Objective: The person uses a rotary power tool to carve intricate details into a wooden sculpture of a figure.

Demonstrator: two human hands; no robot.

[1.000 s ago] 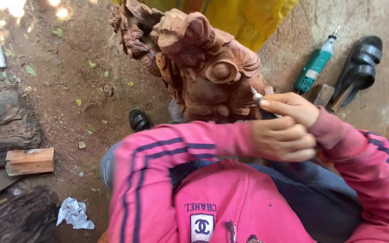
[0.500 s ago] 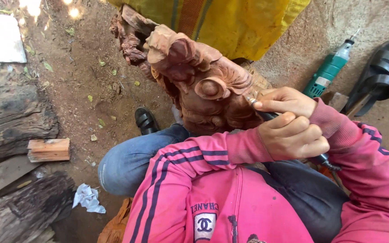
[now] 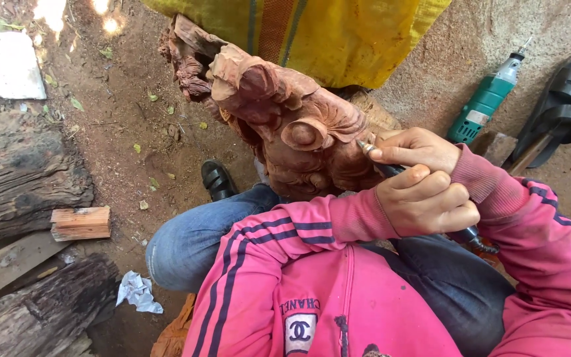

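Note:
A reddish-brown carved wooden sculpture (image 3: 285, 125) stands on the dirt in front of my knees. My right hand (image 3: 414, 149) pinches a thin carving tool (image 3: 368, 148) like a pen, and its metal tip touches the right side of the sculpture. Just below, my left hand (image 3: 424, 201) is closed in a fist around the tool's dark shaft, whose rear end sticks out near my right sleeve. Both arms are in pink sleeves with dark stripes.
A yellow sack (image 3: 318, 33) hangs behind the sculpture. A green power tool (image 3: 487, 99) and a black sandal (image 3: 566, 106) lie at right. Weathered logs (image 3: 21, 172), a small wooden block (image 3: 80, 223), crumpled white paper (image 3: 139, 292) and a white slab (image 3: 4, 66) lie at left.
The view has tilted and drawn closer, so the sculpture sits more to the left. Both hands stay on the tool, its tip shifted slightly along the carving's right side.

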